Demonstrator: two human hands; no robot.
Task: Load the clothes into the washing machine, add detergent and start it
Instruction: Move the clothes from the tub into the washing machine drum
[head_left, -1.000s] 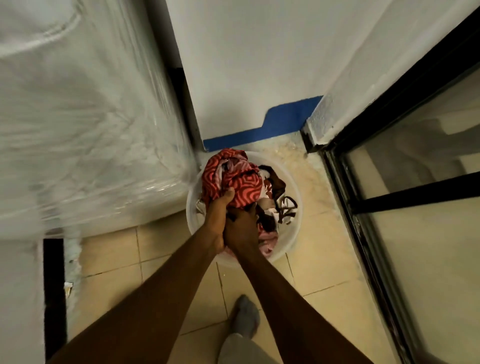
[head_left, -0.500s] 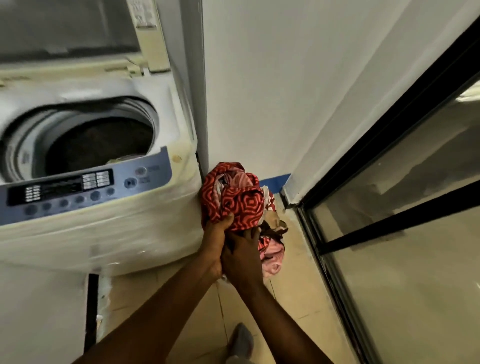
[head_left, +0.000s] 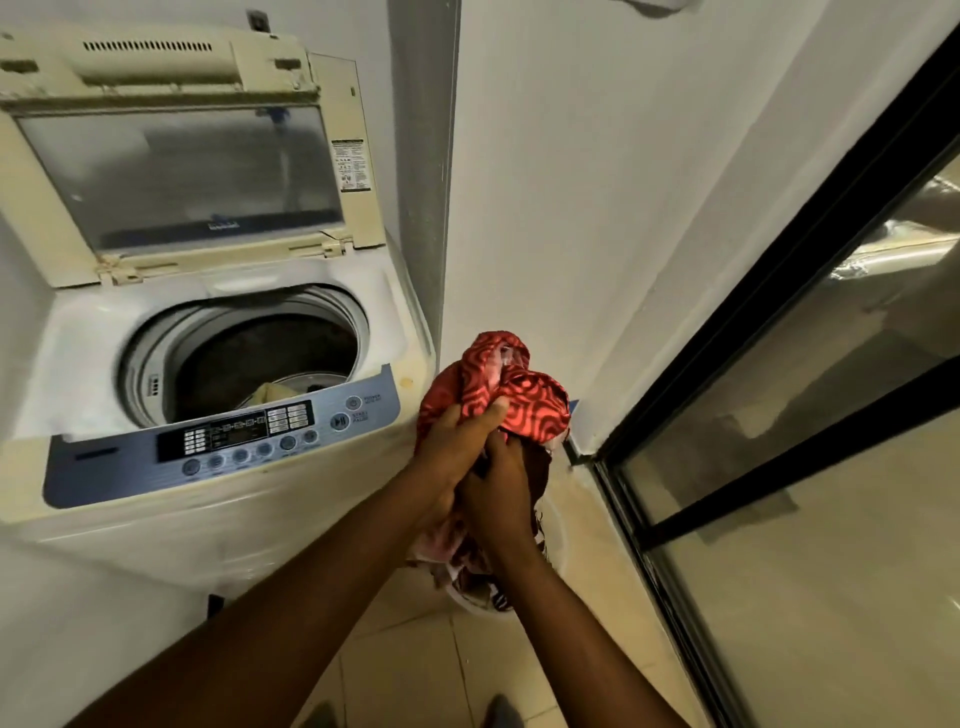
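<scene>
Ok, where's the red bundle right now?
In the head view the red bundle is held in both hands, left hand and right hand, just right of the washer, not yet over its open drum.

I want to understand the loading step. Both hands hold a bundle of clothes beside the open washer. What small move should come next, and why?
Probably carry the bundle of clothes up and to the left, over the drum opening, then let go. The left hand and right hand both grip it beside the washer's right front corner, the lid stands open, and the drum seems to have room.
</scene>
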